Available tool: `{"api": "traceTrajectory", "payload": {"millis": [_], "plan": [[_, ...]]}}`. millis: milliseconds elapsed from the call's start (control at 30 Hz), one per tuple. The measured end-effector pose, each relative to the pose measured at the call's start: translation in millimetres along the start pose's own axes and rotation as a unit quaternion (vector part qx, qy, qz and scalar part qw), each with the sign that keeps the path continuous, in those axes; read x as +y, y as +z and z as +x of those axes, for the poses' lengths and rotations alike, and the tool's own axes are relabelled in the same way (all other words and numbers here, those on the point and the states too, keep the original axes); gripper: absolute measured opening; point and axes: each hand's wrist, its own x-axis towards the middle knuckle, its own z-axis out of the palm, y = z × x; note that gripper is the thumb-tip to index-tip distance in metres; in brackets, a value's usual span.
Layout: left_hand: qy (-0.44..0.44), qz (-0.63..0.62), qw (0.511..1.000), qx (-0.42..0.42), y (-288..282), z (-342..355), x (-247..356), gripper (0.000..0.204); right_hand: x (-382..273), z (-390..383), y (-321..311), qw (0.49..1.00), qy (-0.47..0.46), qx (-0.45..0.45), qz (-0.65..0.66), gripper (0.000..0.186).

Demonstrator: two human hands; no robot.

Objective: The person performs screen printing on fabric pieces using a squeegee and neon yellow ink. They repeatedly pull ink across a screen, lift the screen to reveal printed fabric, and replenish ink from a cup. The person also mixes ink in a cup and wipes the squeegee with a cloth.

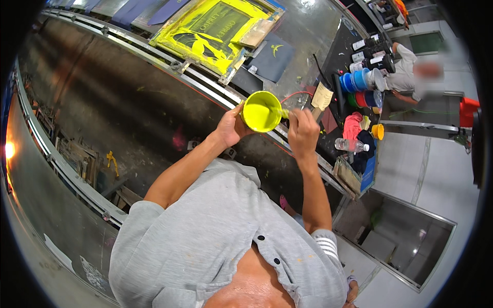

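My left hand point(231, 127) is wrapped around the side of a round tub of yellow ink point(263, 112), tilted so that its inside shows. At the tub's right rim, my right hand point(304, 132) is closed on a thin yellow-smeared stirring stick point(285, 113); the fist hides most of it, and it is slightly blurred. Beyond the tub, a printing screen point(213, 31) covered in yellow ink lies on the long table. A wooden-handled squeegee point(255, 33) rests across the screen's right side.
A metal rail point(205, 82) edges the table. Dark flat pieces point(275, 56) lie beside the screen. To the right are stacked coloured tubs point(354, 82), several bottles point(367, 54), a clear plastic bottle point(349, 145) and a pink cloth point(353, 125). A person point(405, 72) stands farther right.
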Motion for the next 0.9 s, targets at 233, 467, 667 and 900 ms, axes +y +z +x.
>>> {"api": "traceTrajectory", "payload": {"millis": [233, 467, 667, 900], "plan": [[-0.013, -0.001, 1.000, 0.009, 3.5, -0.1, -6.6, 0.043, 0.2, -13.5, 20.7, 0.966, 0.170, 0.084, 0.175, 0.012], [-0.014, 0.013, 1.000, -0.004, 8.0, 4.6, -11.2, 0.045, -9.6, -24.7, 9.9, 0.978, 0.113, 0.030, 0.173, 0.007], [0.007, -0.037, 0.999, 0.007, 27.3, 17.7, -32.6, 0.044, 18.6, -27.9, -17.4, 0.995, 0.040, 0.057, 0.078, 0.001], [0.028, -0.046, 0.998, 0.027, 39.6, 32.5, -29.8, 0.045, 34.9, -4.0, -18.7, 0.987, 0.045, 0.092, 0.122, 0.005]]}}
